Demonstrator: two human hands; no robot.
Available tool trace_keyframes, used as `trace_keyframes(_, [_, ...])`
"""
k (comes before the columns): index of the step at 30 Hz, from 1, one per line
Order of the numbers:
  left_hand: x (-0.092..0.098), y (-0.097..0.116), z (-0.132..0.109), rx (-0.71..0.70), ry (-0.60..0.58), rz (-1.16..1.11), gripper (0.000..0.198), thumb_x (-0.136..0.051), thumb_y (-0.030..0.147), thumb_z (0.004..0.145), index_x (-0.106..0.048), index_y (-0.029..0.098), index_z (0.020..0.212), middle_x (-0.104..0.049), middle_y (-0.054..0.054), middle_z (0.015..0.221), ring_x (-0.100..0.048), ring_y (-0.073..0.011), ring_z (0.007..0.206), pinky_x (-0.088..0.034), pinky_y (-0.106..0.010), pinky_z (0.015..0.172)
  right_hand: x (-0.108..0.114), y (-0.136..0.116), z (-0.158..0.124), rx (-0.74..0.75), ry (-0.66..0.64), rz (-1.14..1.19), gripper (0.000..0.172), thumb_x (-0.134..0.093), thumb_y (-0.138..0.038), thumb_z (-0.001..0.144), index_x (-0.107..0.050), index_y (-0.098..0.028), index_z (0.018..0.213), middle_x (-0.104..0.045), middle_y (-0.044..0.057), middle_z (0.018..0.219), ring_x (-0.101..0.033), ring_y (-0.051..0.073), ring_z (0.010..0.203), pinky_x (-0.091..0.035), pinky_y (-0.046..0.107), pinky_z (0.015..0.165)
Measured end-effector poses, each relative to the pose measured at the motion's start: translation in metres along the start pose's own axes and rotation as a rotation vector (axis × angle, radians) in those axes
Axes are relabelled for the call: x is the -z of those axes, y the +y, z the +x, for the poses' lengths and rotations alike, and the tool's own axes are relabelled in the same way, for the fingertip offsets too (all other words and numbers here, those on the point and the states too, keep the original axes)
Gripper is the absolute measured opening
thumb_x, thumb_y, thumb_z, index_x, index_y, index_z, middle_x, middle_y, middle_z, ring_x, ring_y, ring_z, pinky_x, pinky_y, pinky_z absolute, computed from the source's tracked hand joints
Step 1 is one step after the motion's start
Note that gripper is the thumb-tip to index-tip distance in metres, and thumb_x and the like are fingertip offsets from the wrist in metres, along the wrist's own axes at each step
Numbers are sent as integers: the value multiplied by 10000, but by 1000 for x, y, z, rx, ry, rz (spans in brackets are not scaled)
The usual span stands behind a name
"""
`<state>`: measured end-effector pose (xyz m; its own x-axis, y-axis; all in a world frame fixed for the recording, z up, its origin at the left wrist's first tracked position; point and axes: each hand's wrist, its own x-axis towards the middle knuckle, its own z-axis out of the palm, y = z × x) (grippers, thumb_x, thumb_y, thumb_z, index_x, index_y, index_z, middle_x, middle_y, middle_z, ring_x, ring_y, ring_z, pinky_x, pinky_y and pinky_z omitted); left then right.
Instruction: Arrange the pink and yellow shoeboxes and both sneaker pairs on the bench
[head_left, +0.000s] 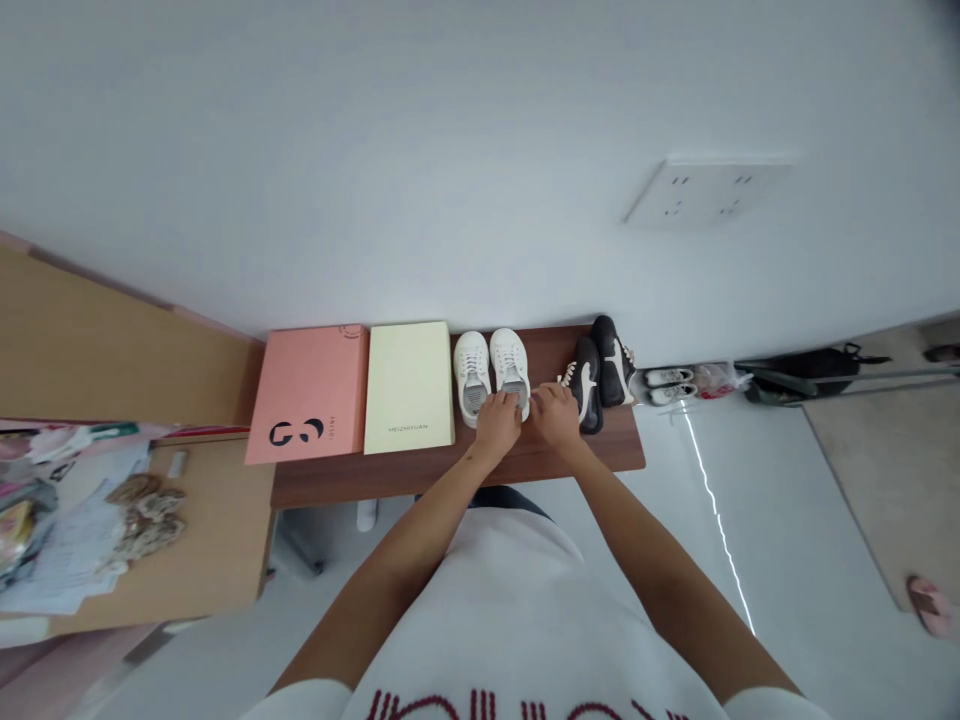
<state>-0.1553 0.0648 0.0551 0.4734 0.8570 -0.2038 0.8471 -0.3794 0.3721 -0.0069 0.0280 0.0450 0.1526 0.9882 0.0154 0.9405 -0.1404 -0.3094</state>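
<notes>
A pair of white lace-up sneakers stands side by side on the brown wooden board, toes toward the wall: a left sneaker (pixel 471 358) and a right sneaker (pixel 509 350). At their heels is my left hand (pixel 498 422), its fingers bent over the heel of the right one and hiding part of it. My right hand (pixel 555 414) is just right of that sneaker, fingers apart and nothing visible in them. Close beyond it sit two black shoes with white stripes, the nearer shoe (pixel 589 390) tilted against the farther shoe (pixel 613 362).
On the board's left lie a pink box (pixel 311 385) and a cream box (pixel 409 385). A desk (pixel 217 540) with papers and scrunchies stands at left. White shoes (pixel 670 386) and bags are on the floor at right, below a wall socket panel (pixel 709 192).
</notes>
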Motion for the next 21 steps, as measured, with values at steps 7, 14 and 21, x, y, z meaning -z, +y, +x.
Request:
trace_keyframes(7, [-39,53,17,-199,-186,-147,332,-580,272,967,-561,168,1281,-623,-129,1246,-593,-248,1194,-449,-372,1050,27,96,-5,-245,-11,-47,349,-453,-273,980,-650,-138,1235,-619,185,1300,-535,304,1177,-396,398,1015])
trace_keyframes(14, [-77,78,39,-111,-379,-165,490,-705,370,897,-551,138,1300,-618,-155,1292,-569,-281,1268,-443,-373,1062,22,184,-9,-512,-62,82,647,-650,-337,847,-475,-69,1409,-591,241,1346,-530,349,1270,-446,434,1032])
trace_keyframes(21, [-98,99,57,-95,-438,-195,368,-733,382,877,-639,124,1122,-699,-150,1177,-644,-273,1170,-499,-334,983,1,214,-5,-566,-176,299,586,-752,-332,745,-584,-130,1269,-735,118,1066,-684,275,969,-529,335,829])
